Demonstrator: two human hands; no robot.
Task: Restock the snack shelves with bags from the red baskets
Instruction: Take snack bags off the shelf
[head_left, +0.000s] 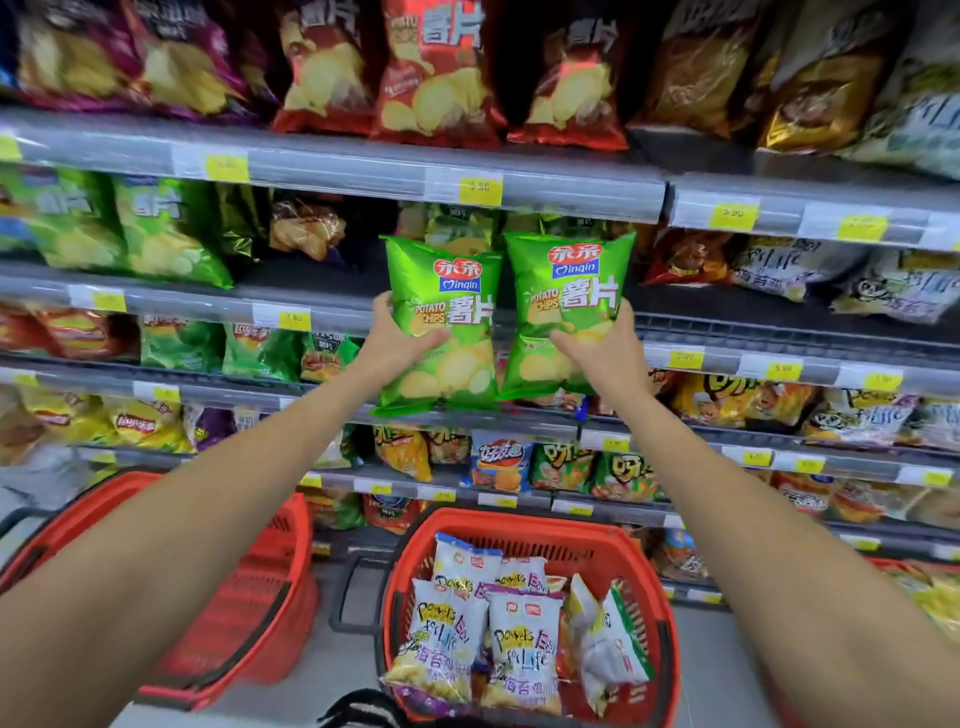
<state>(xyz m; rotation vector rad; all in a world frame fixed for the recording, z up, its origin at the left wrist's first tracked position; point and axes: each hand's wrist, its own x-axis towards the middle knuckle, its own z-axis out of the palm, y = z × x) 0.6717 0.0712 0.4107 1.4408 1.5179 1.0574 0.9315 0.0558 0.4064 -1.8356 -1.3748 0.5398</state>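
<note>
Here, left hand (397, 345) grips one glossy, pillow-puffed green bag (452, 291); right hand (605, 353) grips the other green bag (569, 280).

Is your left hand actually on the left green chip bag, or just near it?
Touching. The head view shows the left hand gripping the left green chip bag, thumb across its front.

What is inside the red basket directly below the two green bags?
The red basket holds several white snack bags, some upright and some leaning, filling most of it. Whatever lies beneath them, and the basket's bottom, is covered.
</note>
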